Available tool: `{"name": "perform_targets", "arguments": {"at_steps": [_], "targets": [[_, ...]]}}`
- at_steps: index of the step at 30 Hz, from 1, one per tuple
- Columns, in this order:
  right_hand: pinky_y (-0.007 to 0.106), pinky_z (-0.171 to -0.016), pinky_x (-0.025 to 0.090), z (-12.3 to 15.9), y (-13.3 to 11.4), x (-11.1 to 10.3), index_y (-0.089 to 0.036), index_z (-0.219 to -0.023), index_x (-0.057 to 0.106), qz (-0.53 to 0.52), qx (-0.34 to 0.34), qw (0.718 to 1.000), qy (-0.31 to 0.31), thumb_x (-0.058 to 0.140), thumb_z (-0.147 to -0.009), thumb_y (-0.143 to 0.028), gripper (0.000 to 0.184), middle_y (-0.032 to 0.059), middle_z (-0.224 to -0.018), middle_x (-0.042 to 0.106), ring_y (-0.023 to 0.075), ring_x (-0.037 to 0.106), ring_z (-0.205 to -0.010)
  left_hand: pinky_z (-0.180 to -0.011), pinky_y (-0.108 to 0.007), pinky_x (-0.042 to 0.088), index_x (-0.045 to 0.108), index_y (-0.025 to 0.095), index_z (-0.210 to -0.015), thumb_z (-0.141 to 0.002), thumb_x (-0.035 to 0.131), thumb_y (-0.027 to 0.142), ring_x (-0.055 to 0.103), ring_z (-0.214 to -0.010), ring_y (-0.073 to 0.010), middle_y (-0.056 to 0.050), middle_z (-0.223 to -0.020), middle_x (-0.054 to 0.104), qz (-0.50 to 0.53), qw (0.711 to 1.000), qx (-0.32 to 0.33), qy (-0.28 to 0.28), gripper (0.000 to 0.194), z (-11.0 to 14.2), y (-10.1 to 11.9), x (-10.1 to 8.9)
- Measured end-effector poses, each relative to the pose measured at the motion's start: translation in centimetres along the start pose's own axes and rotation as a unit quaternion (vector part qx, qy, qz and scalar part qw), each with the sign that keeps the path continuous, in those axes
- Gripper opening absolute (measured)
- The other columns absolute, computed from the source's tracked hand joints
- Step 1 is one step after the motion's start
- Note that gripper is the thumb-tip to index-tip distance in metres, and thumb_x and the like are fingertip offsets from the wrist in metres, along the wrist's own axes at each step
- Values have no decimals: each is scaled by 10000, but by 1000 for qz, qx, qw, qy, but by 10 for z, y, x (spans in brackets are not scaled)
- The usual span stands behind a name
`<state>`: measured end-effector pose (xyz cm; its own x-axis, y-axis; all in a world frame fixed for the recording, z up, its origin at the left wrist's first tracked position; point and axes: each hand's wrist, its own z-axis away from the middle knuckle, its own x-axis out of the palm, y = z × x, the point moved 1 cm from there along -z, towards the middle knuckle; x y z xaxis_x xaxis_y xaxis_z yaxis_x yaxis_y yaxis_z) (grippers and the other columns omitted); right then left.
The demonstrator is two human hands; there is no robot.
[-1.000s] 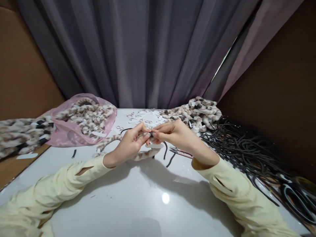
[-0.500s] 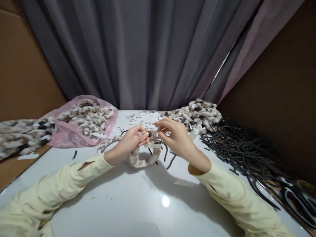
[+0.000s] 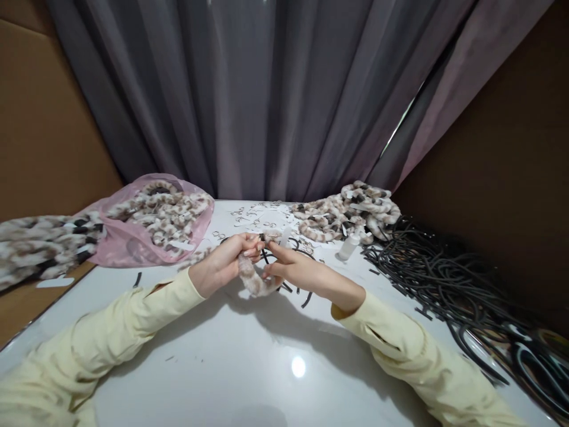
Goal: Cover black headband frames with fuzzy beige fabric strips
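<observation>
A small furry ring (image 3: 258, 283), white with brown patches, hangs over the middle of the table. My left hand (image 3: 229, 258) is closed on its upper left part, thumb and fingertips pinching near a dark section. From the other side my right hand (image 3: 296, 267) meets it, its fingertips at the same dark section and its thumb against the ring's right side. The right part of the ring is hidden behind that hand. A whitish tag (image 3: 285, 237) stands up just above the right hand. Black tube pieces (image 3: 306, 298) lie on the table beyond the hands.
A pink plastic bag (image 3: 111, 249) of furry rings lies at the left, beside another furry heap (image 3: 26, 249). More furry rings (image 3: 373, 201) are piled at the back right. A small clear bottle (image 3: 349, 247) stands before them. Black tubes (image 3: 444, 284) cover the right side.
My right hand has come down and left from above the ring and now touches it. The left hand keeps its hold. The small bottle is now in fuller view.
</observation>
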<state>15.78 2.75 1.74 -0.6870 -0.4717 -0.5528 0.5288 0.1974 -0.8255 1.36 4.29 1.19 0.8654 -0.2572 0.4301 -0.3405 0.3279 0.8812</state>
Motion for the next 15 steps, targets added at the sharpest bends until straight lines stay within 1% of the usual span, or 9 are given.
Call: {"name": "perform_targets", "arguments": {"at_steps": [2,3,4,6,8,9,11,13,15], "targets": [[214,-590,453,-5,4,6,-129,-1168,487,-101,8,995,-2,460,-812,-135,356,92,-989,632,129,585,-756,-404,-148,326,380,158,-475,-605,501,26,279,-396,-44,47,-442,340,-17,1000,9,-7,221,4,2,2],[215,-609,449,-6,5,7,-141,-1106,507,-134,3,991,-6,467,-814,-139,295,80,-975,625,129,578,-773,-401,-147,316,375,157,-482,-611,499,29,281,-394,-40,45,-447,351,-32,999,19,-9,220,6,4,3],[217,-611,440,-6,5,7,-146,-1030,525,-142,-15,990,-3,474,-818,-151,218,63,-916,623,126,567,-753,-394,-143,295,375,156,-496,-615,496,28,280,-391,-35,44,-457,367,-48,998,32,-7,212,7,5,4],[219,-586,404,-2,3,3,-152,-853,531,-98,-51,994,10,474,-835,-185,69,17,-747,590,112,521,-652,-374,-140,232,396,155,-555,-642,495,43,269,-383,-27,47,-485,405,-85,994,60,18,173,11,7,6],[215,-549,353,4,-2,-5,-158,-682,489,-15,-76,997,30,440,-855,-194,184,-20,-610,514,93,443,-556,-364,-148,175,429,164,-651,-706,507,98,259,-372,-29,56,-504,439,-141,985,88,54,115,13,7,8],[213,-539,332,7,-4,-9,-161,-624,460,24,-84,995,39,427,-860,-190,240,-31,-570,478,86,411,-529,-368,-152,175,439,171,-705,-738,514,136,272,-372,-36,60,-506,456,-178,976,106,67,89,13,7,8],[214,-532,299,11,-8,-15,-165,-572,424,83,-96,990,62,417,-859,-176,288,-45,-526,420,81,370,-507,-396,-160,229,441,183,-789,-771,529,194,338,-397,-58,66,-507,482,-257,949,161,83,90,14,6,9],[214,-534,281,14,-9,-18,-167,-583,430,120,-107,984,78,413,-848,-149,266,-51,-520,396,82,357,-509,-443,-176,290,430,190,-827,-773,542,211,403,-438,-81,72,-506,490,-319,918,216,92,126,14,4,8],[214,-532,267,16,-9,-18,-165,-615,462,151,-121,978,78,416,-824,-112,221,-50,-528,398,86,354,-518,-470,-189,308,416,198,-835,-773,543,219,429,-458,-95,79,-507,483,-359,894,247,101,143,13,2,7]]}}
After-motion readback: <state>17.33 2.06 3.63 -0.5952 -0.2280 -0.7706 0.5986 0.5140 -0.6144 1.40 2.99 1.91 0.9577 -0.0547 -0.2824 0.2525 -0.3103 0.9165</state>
